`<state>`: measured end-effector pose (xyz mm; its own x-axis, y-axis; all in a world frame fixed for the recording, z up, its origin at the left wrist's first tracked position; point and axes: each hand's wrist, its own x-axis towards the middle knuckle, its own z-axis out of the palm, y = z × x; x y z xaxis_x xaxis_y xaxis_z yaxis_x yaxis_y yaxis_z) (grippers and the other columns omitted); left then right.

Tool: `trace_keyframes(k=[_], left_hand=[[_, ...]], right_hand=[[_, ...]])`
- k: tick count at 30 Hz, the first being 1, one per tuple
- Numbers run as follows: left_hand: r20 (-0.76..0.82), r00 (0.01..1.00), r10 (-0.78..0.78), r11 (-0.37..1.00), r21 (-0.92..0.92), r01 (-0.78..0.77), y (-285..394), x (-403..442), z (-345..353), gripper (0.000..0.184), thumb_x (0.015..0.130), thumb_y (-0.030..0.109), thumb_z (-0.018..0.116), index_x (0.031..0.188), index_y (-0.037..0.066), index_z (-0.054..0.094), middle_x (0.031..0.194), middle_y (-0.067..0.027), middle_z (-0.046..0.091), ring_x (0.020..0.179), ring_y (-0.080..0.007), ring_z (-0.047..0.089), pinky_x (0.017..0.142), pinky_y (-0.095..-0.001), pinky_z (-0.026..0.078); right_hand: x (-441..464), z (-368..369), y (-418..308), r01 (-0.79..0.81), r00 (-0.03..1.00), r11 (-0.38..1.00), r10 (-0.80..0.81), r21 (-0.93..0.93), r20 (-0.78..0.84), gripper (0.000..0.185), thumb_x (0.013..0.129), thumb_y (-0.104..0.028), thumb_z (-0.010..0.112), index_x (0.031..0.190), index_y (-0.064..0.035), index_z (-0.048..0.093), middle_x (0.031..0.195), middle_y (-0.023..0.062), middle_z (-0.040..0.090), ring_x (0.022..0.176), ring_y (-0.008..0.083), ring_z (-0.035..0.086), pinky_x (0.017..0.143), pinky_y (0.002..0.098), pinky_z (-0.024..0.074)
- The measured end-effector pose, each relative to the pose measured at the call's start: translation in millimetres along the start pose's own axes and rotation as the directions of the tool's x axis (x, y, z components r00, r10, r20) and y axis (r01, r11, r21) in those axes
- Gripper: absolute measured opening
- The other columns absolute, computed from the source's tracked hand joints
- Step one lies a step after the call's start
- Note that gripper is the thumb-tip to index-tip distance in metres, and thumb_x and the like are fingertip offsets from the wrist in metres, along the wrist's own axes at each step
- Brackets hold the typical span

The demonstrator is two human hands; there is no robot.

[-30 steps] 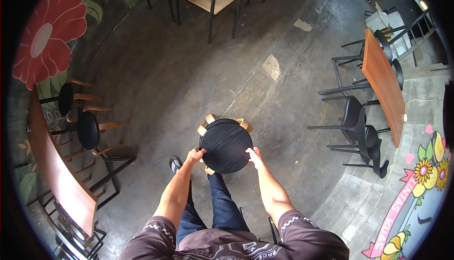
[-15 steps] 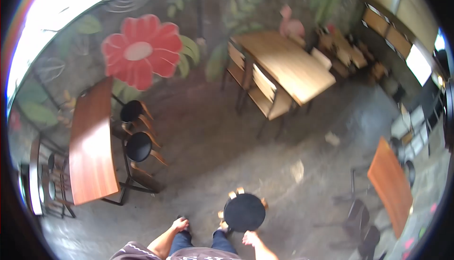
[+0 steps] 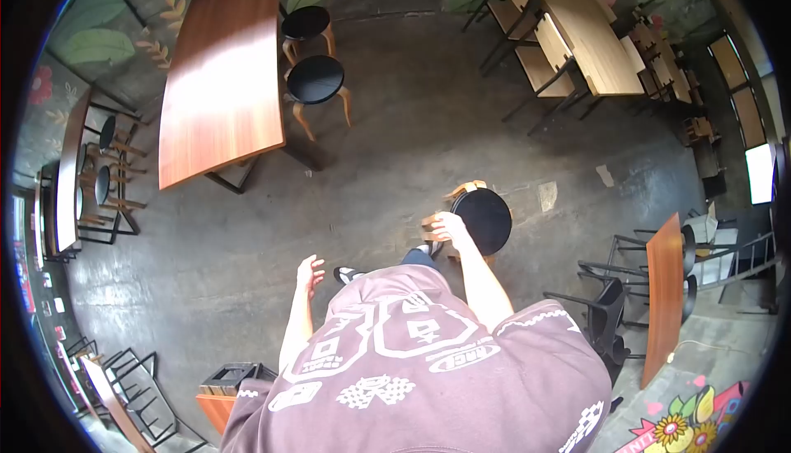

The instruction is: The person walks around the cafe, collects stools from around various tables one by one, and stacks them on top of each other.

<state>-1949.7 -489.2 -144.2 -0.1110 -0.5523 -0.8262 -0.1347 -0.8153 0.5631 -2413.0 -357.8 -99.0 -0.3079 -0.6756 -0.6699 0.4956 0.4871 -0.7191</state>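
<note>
A round stool with a black seat and light wooden legs is in front of me, right of centre. My right hand is at its left side, fingers curled around what looks like a wooden leg; the grip is slightly blurred. To the left, my left hand hangs in the air beside my leg, holding nothing, its fingers apart.
At the upper left, a long reddish wooden table has two black stools along its side. A pale wooden table with chairs is at the upper right. Nearer on the right are a narrow table and dark chairs.
My view has tipped downward and turned, so the tables appear shifted. My right hand has gone from beside the stool's seat to its left side and closed there. The left hand has opened out.
</note>
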Motion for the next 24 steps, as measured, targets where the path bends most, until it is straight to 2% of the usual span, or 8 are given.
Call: trace_keyframes(k=[1,2,5,7,11,14,19,24], left_hand=[[0.054,0.998,0.041,0.996,-0.087,-0.036,9,-10,-11,0.048,0.093,0.041,0.054,0.131,0.013,0.053,0.106,-0.0028,0.069,0.067,-0.0119,0.060,0.060,-0.0238,0.050],[0.091,0.991,0.100,0.992,-0.085,-0.092,27,-34,-19,0.045,0.094,0.038,0.055,0.130,0.012,0.054,0.108,-0.0028,0.069,0.070,-0.0103,0.061,0.065,-0.0233,0.050],[0.178,0.929,0.326,0.943,-0.139,-0.304,76,-92,-58,0.040,0.096,0.028,0.054,0.130,0.008,0.056,0.108,-0.0031,0.069,0.075,-0.0083,0.063,0.068,-0.0225,0.049],[0.082,0.922,0.379,0.921,-0.132,-0.367,100,-118,-83,0.040,0.095,0.028,0.056,0.127,0.006,0.057,0.107,-0.0032,0.069,0.076,-0.0071,0.061,0.070,-0.0212,0.049],[0.001,0.831,0.557,0.792,-0.300,-0.531,130,-176,-149,0.034,0.098,0.028,0.054,0.125,0.008,0.058,0.107,-0.0016,0.067,0.081,-0.0063,0.059,0.076,-0.0227,0.047],[-0.180,0.733,0.656,0.609,-0.446,-0.655,136,-211,-206,0.031,0.099,0.026,0.053,0.124,0.008,0.058,0.106,-0.0013,0.066,0.085,-0.0075,0.058,0.078,-0.0236,0.046],[-0.500,0.588,0.636,0.427,-0.406,-0.808,124,-244,-302,0.031,0.100,0.025,0.049,0.122,0.006,0.058,0.105,-0.0018,0.064,0.086,-0.0083,0.057,0.080,-0.0245,0.045],[-0.726,0.527,0.441,0.372,-0.387,-0.844,102,-253,-419,0.029,0.099,0.026,0.051,0.119,0.008,0.060,0.105,-0.0018,0.065,0.086,-0.0075,0.057,0.079,-0.0234,0.044]], right_hand=[[22,37,5,-0.080,0.997,0.994,0.079,-0.073,-0.013,0.025,0.091,-0.025,0.057,0.105,-0.0053,0.062,0.089,0.0095,0.069,0.069,0.0161,0.066,0.056,0.0255,0.0518],[22,78,4,0.041,0.993,0.992,-0.027,-0.121,0.115,0.025,0.091,-0.026,0.059,0.106,-0.0061,0.062,0.091,0.0094,0.069,0.074,0.0170,0.066,0.062,0.0274,0.0530],[0,230,-18,0.153,0.906,0.925,0.009,-0.348,0.423,0.017,0.094,-0.017,0.057,0.106,-0.0062,0.061,0.096,0.0056,0.067,0.080,0.0133,0.064,0.069,0.0276,0.0509],[-11,307,-31,0.217,0.802,0.892,0.068,-0.395,0.594,0.016,0.094,-0.015,0.056,0.107,-0.0067,0.062,0.097,0.0035,0.066,0.082,0.0108,0.062,0.073,0.0268,0.0492],[-83,462,-44,0.375,0.418,0.855,0.189,-0.359,0.889,0.023,0.091,-0.014,0.060,0.112,-0.0029,0.061,0.104,0.0057,0.066,0.094,0.0139,0.062,0.085,0.0301,0.0486],[-116,562,-46,0.396,0.221,0.843,0.297,-0.364,0.929,0.023,0.092,-0.011,0.059,0.112,-0.0020,0.060,0.107,0.0078,0.066,0.099,0.0156,0.061,0.090,0.0306,0.0476],[-141,706,-21,0.373,-0.033,0.849,0.416,-0.375,0.909,0.018,0.093,-0.007,0.056,0.109,-0.0002,0.060,0.105,0.0069,0.066,0.096,0.0152,0.061,0.089,0.0304,0.0483],[-139,863,44,0.447,-0.121,0.767,0.561,-0.460,0.819,0.017,0.094,-0.011,0.055,0.102,0.0010,0.063,0.098,0.0083,0.068,0.091,0.0153,0.062,0.085,0.0291,0.0484]])
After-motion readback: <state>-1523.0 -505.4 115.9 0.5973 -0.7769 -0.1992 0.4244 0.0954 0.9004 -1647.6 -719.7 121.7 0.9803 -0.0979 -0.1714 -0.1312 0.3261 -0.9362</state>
